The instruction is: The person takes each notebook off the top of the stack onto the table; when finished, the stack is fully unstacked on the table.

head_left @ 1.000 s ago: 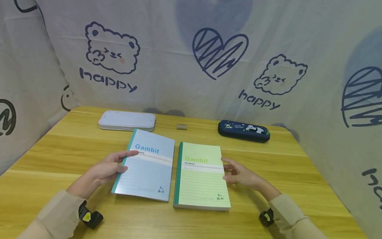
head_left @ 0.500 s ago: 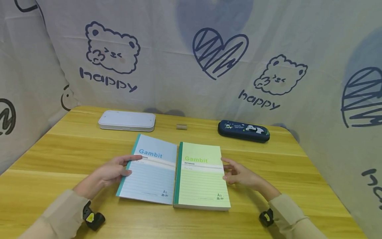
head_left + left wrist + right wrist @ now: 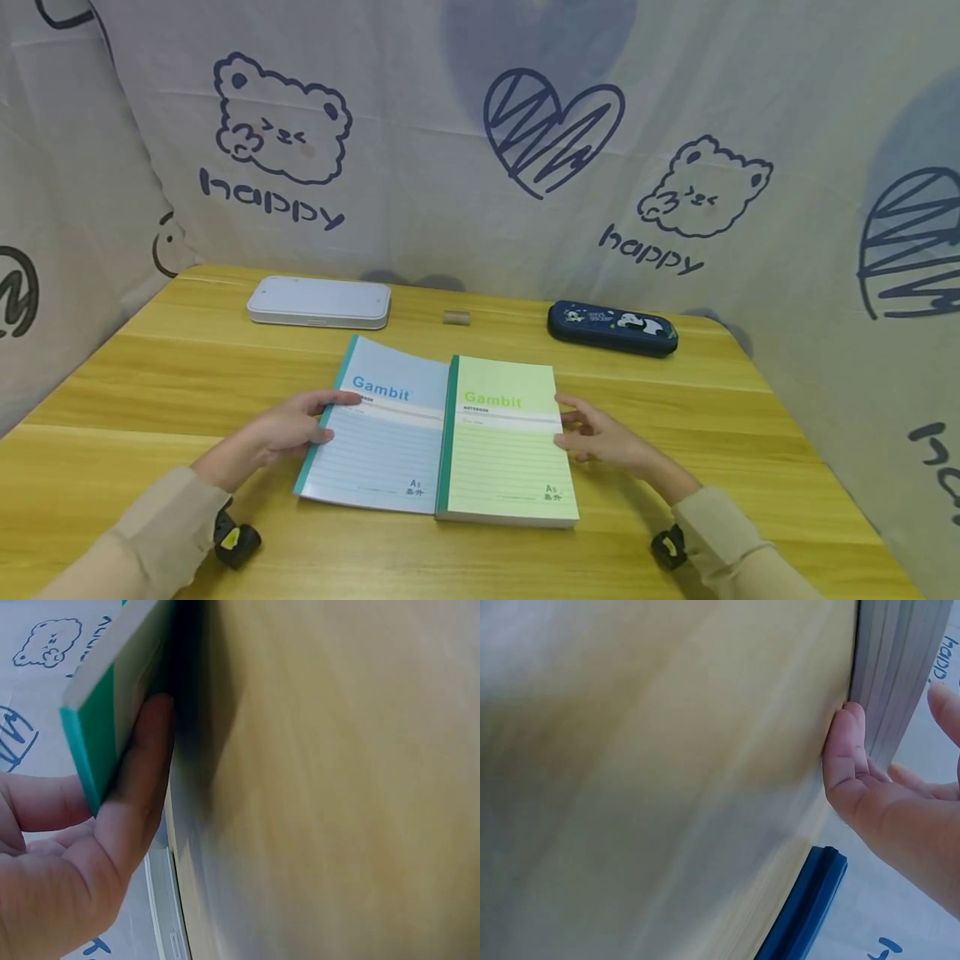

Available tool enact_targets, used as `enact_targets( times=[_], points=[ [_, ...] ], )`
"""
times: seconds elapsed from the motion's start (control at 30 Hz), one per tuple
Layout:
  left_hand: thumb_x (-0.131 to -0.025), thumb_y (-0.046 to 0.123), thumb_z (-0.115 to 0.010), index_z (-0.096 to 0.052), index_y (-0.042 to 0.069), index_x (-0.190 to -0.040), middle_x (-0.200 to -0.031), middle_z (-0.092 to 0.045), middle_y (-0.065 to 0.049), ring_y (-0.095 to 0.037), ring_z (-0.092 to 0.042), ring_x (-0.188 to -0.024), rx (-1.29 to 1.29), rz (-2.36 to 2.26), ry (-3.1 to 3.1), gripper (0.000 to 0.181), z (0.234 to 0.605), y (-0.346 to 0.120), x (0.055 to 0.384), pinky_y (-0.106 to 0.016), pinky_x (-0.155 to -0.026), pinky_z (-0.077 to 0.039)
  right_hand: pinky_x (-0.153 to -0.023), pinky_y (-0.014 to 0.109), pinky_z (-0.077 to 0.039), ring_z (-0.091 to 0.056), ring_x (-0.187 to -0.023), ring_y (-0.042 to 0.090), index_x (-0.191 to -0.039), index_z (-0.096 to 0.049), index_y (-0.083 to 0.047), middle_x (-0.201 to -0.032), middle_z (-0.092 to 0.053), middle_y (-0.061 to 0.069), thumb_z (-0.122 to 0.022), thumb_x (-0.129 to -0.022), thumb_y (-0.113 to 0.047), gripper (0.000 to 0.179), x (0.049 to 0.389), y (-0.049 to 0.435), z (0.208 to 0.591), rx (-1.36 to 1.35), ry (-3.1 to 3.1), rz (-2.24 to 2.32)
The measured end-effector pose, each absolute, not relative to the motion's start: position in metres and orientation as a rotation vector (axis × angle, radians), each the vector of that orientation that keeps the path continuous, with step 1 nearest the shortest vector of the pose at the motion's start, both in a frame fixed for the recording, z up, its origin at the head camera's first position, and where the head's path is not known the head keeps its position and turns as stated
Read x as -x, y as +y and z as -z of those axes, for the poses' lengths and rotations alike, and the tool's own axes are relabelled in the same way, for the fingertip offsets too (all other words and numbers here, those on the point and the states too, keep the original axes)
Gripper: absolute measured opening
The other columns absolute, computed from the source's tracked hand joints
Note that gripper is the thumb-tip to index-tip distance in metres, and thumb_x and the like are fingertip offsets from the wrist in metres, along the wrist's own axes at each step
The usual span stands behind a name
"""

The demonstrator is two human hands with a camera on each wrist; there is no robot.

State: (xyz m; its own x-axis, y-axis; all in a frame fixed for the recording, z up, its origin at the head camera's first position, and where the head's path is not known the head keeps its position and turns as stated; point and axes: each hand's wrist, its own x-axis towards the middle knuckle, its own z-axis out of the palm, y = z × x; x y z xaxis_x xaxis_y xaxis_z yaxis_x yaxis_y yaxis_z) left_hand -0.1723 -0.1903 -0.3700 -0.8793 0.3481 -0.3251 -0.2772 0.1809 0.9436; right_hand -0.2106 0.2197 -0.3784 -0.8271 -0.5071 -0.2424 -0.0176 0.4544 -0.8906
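We've got our left hand (image 3: 296,427) pinching the blue notebook (image 3: 382,458) by its raised spine, our right hand (image 3: 606,435) resting loose fingers against the green notebook's (image 3: 510,467) edge right beside it, and a white case (image 3: 318,302) plus a panda case (image 3: 611,328) farther back on the table (image 3: 180,375).

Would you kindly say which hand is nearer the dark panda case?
Right: the right hand is in front of the panda case; the left hand is well left of it, holding the blue notebook.

Green notebook (image 3: 510,454) (thick) blocks passage right of the blue notebook (image 3: 382,446).
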Motion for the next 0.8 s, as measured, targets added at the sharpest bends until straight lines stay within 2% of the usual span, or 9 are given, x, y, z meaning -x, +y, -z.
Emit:
enact_targets(
  times=[0.3,0.47,0.6,0.73,0.8],
  points=[
    [-0.08,-0.016,-0.044,-0.041,-0.004,-0.13,-0.129,-0.026,-0.031,-0.025,-0.05,-0.08,-0.139,-1.485,2.232,0.051,0.365,-0.19,0.173,-0.033,-0.063,-0.046,-0.057,0.027,-0.042,-0.046,-0.068,0.02,-0.138,-0.019,0.002,-0.126,-0.037,0.03,-0.06,-0.086,-0.019,0.07,0.208,0.216,0.379,0.439,2.319,1.34],
    [-0.08,-0.008,-0.055,-0.049,-0.003,-0.123,-0.121,-0.036,-0.029,-0.028,-0.044,-0.086,-0.256,-1.26,2.399,0.044,0.36,-0.192,0.174,-0.032,-0.061,-0.042,-0.055,0.028,-0.042,-0.046,-0.066,0.02,-0.138,-0.02,0.002,-0.125,-0.038,0.03,-0.061,-0.085,-0.018,0.069,0.208,0.215,0.379,0.454,2.341,1.329],
    [-0.08,-0.003,-0.059,-0.053,-0.003,-0.118,-0.114,-0.043,-0.027,-0.028,-0.044,-0.084,-0.283,-1.147,2.484,0.039,0.356,-0.192,0.174,-0.032,-0.058,-0.041,-0.055,0.028,-0.042,-0.046,-0.067,0.02,-0.138,-0.021,0.001,-0.124,-0.038,0.029,-0.061,-0.085,-0.017,0.069,0.208,0.215,0.38,0.444,2.346,1.332],
    [-0.081,-0.001,-0.06,-0.055,-0.003,-0.115,-0.114,-0.047,-0.029,-0.022,-0.047,-0.066,-0.256,-1.055,2.571,0.035,0.354,-0.193,0.173,-0.03,-0.053,-0.041,-0.055,0.028,-0.042,-0.046,-0.068,0.02,-0.138,-0.022,0.001,-0.124,-0.039,0.028,-0.062,-0.085,-0.018,0.069,0.208,0.215,0.38,0.436,2.347,1.336],
    [-0.081,0.0,-0.061,-0.056,-0.005,-0.114,-0.113,-0.048,-0.03,-0.021,-0.047,-0.063,-0.259,-1.021,2.605,0.034,0.353,-0.194,0.172,-0.03,-0.053,-0.041,-0.055,0.028,-0.042,-0.046,-0.068,0.02,-0.137,-0.022,0.001,-0.124,-0.039,0.028,-0.062,-0.085,-0.018,0.069,0.208,0.215,0.381,0.439,2.348,1.336]
  ],
)
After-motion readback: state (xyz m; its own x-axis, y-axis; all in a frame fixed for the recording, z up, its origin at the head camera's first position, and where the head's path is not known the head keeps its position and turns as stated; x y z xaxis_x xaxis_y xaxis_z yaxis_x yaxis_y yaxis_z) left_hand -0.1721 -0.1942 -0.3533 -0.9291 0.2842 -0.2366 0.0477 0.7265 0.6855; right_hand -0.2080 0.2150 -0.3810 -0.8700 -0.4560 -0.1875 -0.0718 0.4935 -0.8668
